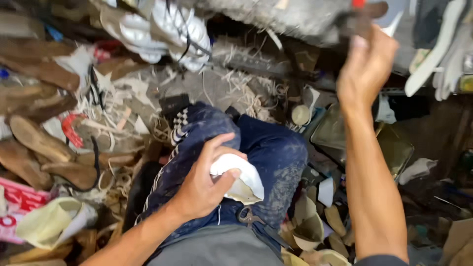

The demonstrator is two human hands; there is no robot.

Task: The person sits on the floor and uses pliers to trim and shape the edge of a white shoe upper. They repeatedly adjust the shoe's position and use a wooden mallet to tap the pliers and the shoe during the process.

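A white curved sole piece is gripped in the left hand on the dusty blue trousers. Well above the trousers, a dark tool handle is clasped by the raised right hand.

The left hand rests on the lap with a folded piece in it; wooden shoe lasts lie left of it; the right hand is raised far ahead-right.

Floor: scraps, wooden lasts, offcuts.
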